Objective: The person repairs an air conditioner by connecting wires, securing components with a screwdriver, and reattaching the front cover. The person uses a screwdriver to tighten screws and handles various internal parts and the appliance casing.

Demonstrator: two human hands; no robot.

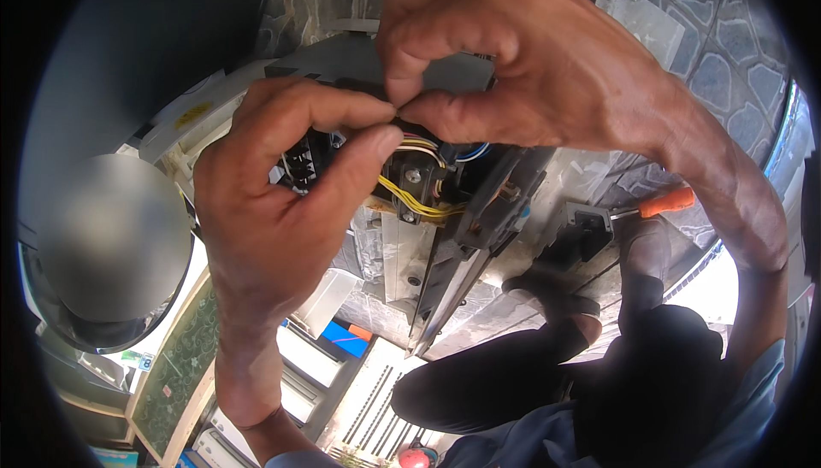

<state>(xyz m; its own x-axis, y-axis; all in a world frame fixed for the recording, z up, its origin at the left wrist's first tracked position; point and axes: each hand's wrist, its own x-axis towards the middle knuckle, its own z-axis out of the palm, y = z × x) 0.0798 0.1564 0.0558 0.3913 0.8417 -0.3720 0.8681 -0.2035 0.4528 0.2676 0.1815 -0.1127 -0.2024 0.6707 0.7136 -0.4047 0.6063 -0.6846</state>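
My left hand [263, 203] and my right hand [556, 66] meet at their fingertips, each with thumb and forefinger in a pinch. A tiny dark thing shows at the point where they meet; its kind is too small to tell. Right below the fingertips lies an opened machine with a grey casing [329, 59]. Inside it run yellow wires [409, 199] and a few pale and blue wires, past a black bracket [416, 176] with screws. A long dark rail assembly [487, 216] slants down from the machine's right side.
An orange-handled screwdriver [667, 203] lies by a small black box-shaped part [586, 230] to the right. Grey stone-patterned flooring [735, 83] spans the far right. A rounded grey object [115, 237] stands at the left, near a green patterned panel [180, 370]. My legs are at lower right.
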